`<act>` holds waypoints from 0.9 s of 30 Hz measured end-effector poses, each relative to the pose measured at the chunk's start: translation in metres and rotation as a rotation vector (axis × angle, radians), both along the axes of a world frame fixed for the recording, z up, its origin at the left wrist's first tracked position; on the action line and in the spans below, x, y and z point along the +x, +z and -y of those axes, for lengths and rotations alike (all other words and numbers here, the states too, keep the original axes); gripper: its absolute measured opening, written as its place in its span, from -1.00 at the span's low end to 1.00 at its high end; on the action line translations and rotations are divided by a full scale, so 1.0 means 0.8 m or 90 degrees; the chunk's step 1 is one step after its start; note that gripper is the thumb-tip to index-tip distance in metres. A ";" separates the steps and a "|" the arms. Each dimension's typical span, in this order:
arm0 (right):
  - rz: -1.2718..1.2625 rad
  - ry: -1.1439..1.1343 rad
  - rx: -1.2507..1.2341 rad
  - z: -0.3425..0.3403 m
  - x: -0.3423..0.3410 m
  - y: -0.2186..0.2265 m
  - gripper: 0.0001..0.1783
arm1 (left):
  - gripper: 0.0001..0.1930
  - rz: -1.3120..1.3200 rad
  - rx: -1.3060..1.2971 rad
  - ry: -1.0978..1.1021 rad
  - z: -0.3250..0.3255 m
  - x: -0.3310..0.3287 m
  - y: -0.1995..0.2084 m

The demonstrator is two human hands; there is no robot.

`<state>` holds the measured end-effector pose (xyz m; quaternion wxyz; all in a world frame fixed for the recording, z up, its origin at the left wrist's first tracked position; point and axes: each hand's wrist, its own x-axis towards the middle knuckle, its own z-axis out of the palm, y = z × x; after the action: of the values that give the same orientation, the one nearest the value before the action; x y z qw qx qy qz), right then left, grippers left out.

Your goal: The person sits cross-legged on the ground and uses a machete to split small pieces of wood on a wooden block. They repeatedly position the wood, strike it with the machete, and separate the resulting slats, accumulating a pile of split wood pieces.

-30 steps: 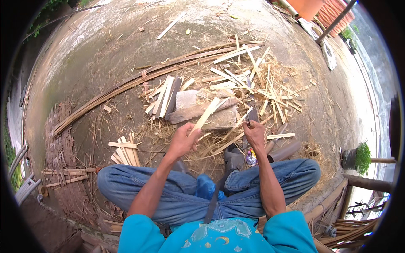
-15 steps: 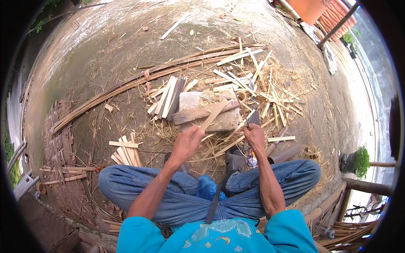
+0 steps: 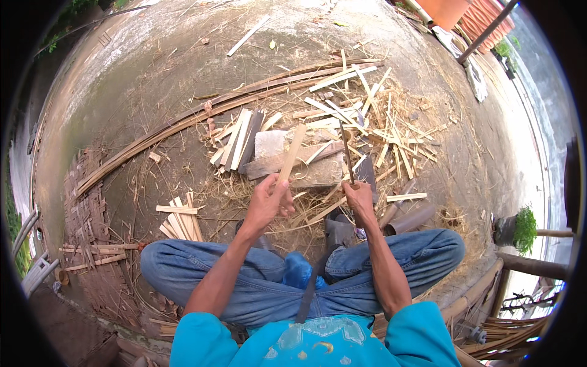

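My left hand [image 3: 269, 202] grips a flat pale bamboo strip [image 3: 291, 151] by its lower end, the strip pointing up and away from me. In my right hand [image 3: 359, 199] is a knife [image 3: 347, 150] with a long, thin dark blade, held nearly upright; the fist hides its handle. Blade and strip are apart. Beyond my hands, a weathered wooden board [image 3: 263, 167] lies across a pale stone block [image 3: 324, 174]. A thin pale sliver [image 3: 318, 152] rests over the board.
Cut strips lie in piles left of the block [image 3: 235, 144], right of it [image 3: 397, 137] and near my left knee [image 3: 181, 221]. Long bamboo lengths [image 3: 147, 139] curve across the ground. Shavings surround the block. A potted plant [image 3: 524, 232] stands far right.
The strip in my left hand has swung more upright and left. My right hand has shifted slightly left and down, with the blade turned more upright. A pale sliver now shows over the board.
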<state>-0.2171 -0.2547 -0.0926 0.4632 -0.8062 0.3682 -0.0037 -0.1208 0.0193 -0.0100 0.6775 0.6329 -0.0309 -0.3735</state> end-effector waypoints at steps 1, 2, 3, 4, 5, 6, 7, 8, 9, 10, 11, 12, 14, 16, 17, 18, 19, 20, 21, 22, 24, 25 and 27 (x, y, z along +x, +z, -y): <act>0.003 0.007 0.100 -0.015 0.000 0.005 -0.49 | -0.71 -0.028 -0.048 0.031 0.004 -0.003 -0.012; 0.012 0.016 0.205 -0.038 0.004 0.014 -0.52 | -0.68 -0.049 -0.092 0.063 0.008 -0.002 -0.023; 0.019 0.020 0.313 -0.062 0.003 0.022 -0.55 | -0.63 -0.071 -0.134 0.090 0.010 -0.001 -0.027; 0.024 0.050 0.374 -0.085 0.004 0.031 -0.52 | -0.57 -0.078 -0.161 0.074 0.007 -0.001 -0.029; 0.027 0.077 0.432 -0.105 0.001 0.038 -0.47 | -0.58 -0.089 -0.164 0.100 0.006 -0.002 -0.030; 0.051 0.092 0.485 -0.122 -0.003 0.041 -0.50 | -0.58 -0.101 -0.170 0.125 0.008 -0.003 -0.031; 0.075 0.108 0.538 -0.138 -0.006 0.043 -0.52 | -0.59 -0.114 -0.176 0.151 0.010 -0.004 -0.032; 0.076 0.092 0.524 -0.155 -0.004 0.060 -0.62 | -0.59 -0.131 -0.188 0.171 0.010 -0.006 -0.028; 0.080 0.081 0.541 -0.163 -0.006 0.057 -0.63 | -0.59 -0.148 -0.200 0.192 0.010 -0.007 -0.024; 0.084 0.070 0.558 -0.170 -0.008 0.053 -0.64 | -0.59 -0.165 -0.213 0.213 0.009 -0.008 -0.021; 0.091 0.060 0.575 -0.175 -0.008 0.052 -0.65 | -0.60 -0.153 -0.206 0.211 0.006 -0.005 -0.021; 0.089 0.052 0.584 -0.175 -0.008 0.052 -0.70 | -0.62 -0.142 -0.199 0.209 0.003 0.000 -0.020; 0.066 0.082 0.563 -0.168 -0.009 0.042 -0.71 | -0.63 -0.082 -0.177 0.217 -0.006 0.017 -0.018; 0.035 0.095 0.483 -0.155 -0.013 0.039 -0.69 | -0.63 0.006 -0.153 0.230 -0.022 0.046 -0.015; 0.027 0.110 0.464 -0.147 -0.015 0.037 -0.68 | -0.65 0.032 -0.112 0.222 -0.027 0.054 -0.003; 0.020 0.126 0.446 -0.138 -0.016 0.036 -0.67 | -0.66 0.059 -0.071 0.213 -0.032 0.061 0.022; 0.014 0.144 0.429 -0.133 -0.017 0.034 -0.65 | -0.67 0.088 -0.029 0.206 -0.036 0.065 0.039; 0.015 0.148 0.413 -0.134 -0.015 0.037 -0.64 | -0.68 0.111 -0.031 0.235 -0.041 0.065 0.043; 0.019 0.138 0.394 -0.136 -0.013 0.040 -0.62 | -0.69 0.134 -0.034 0.264 -0.045 0.065 0.046; 0.022 0.128 0.375 -0.140 -0.011 0.042 -0.61 | -0.70 0.157 -0.036 0.293 -0.047 0.064 0.046; 0.012 0.114 0.338 -0.144 -0.009 0.039 -0.57 | -0.73 0.279 0.004 0.370 -0.046 0.062 0.043; -0.003 0.110 0.319 -0.145 -0.011 0.024 -0.55 | -0.75 0.340 0.024 0.408 -0.046 0.062 0.039; -0.016 0.117 0.258 -0.150 -0.015 0.010 -0.52 | -0.79 0.380 0.106 0.431 -0.046 0.062 0.026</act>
<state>-0.2294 -0.1346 -0.0844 0.6092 -0.7268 0.2925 0.1228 -0.0713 0.0557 0.0107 0.6697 0.7395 0.0144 0.0663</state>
